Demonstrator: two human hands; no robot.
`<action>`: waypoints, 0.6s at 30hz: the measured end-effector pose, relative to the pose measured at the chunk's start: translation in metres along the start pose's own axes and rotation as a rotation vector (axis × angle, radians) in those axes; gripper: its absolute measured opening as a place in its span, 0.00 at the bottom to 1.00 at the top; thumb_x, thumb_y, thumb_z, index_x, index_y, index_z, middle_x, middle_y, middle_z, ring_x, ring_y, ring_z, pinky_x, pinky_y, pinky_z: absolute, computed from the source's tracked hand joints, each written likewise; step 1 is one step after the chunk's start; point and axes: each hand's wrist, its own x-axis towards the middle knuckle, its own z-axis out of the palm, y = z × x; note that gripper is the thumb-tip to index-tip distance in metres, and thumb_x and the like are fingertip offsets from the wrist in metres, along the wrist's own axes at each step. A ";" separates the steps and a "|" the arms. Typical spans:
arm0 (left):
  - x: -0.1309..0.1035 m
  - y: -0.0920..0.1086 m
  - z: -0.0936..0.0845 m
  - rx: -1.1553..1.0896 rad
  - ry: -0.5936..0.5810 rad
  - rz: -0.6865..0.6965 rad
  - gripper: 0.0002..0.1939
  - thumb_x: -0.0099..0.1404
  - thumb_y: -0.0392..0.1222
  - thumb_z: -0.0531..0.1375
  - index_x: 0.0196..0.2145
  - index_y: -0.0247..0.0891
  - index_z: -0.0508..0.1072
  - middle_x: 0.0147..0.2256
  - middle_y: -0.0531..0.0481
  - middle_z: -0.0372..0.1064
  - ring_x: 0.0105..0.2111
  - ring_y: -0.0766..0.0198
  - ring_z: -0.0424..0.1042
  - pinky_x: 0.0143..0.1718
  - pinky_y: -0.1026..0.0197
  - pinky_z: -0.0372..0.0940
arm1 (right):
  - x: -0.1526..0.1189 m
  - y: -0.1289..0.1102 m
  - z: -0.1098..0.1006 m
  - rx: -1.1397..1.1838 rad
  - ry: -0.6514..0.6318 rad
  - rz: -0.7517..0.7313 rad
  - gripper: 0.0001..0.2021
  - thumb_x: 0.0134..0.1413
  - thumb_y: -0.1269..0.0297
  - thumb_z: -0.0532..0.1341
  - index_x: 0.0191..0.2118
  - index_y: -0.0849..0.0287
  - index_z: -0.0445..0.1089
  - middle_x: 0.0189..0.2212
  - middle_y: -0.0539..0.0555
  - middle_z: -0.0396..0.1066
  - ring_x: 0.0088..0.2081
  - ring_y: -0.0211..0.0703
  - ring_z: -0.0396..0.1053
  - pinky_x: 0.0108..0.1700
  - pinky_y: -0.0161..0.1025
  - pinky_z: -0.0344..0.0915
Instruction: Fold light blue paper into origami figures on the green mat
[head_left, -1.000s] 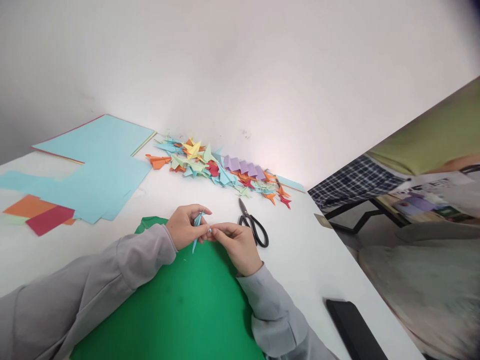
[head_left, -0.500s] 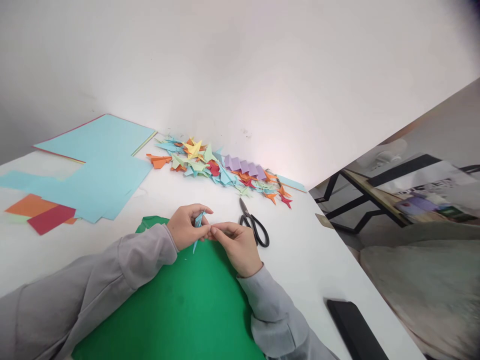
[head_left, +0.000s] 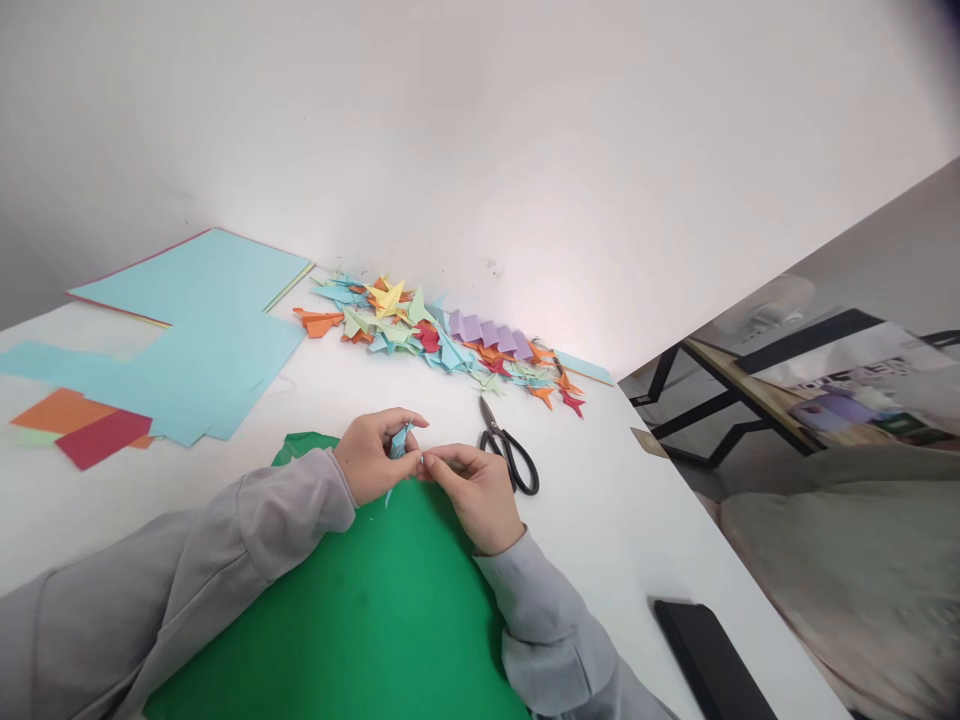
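Observation:
A small light-blue origami figure (head_left: pixel 400 442), narrow and pointed like a crane, is between my hands above the green sheet. My left hand (head_left: pixel 379 455) grips it, thumb and fingers closed around its body, with one thin point hanging below the thumb. My right hand (head_left: pixel 480 495) meets the left thumb from the right, thumb and forefinger pinched on a tip of the same paper. Most of that tip is hidden by the fingertips. Just beyond my right hand lie black-handled scissors (head_left: pixel 510 450), blades pointing away.
Folded paper figures (head_left: pixel 442 345) in several colours are heaped along the wall. Light-blue sheets (head_left: pixel 202 370) and orange and red paper pieces (head_left: pixel 105 440) lie at left. The green sheet (head_left: pixel 352 610) is under my arms; a black phone-like object (head_left: pixel 712 655) lies front right.
The blue figure has turned slightly between my fingers, and its lower point has shifted a little. Both hands stay in nearly the same place.

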 end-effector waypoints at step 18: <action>0.001 0.001 0.000 0.112 0.067 0.017 0.18 0.46 0.35 0.60 0.38 0.33 0.70 0.25 0.53 0.67 0.19 0.73 0.60 0.21 0.68 0.57 | -0.007 0.001 0.000 -0.637 0.123 -0.398 0.10 0.53 0.66 0.55 0.31 0.58 0.73 0.26 0.53 0.75 0.27 0.41 0.71 0.32 0.37 0.66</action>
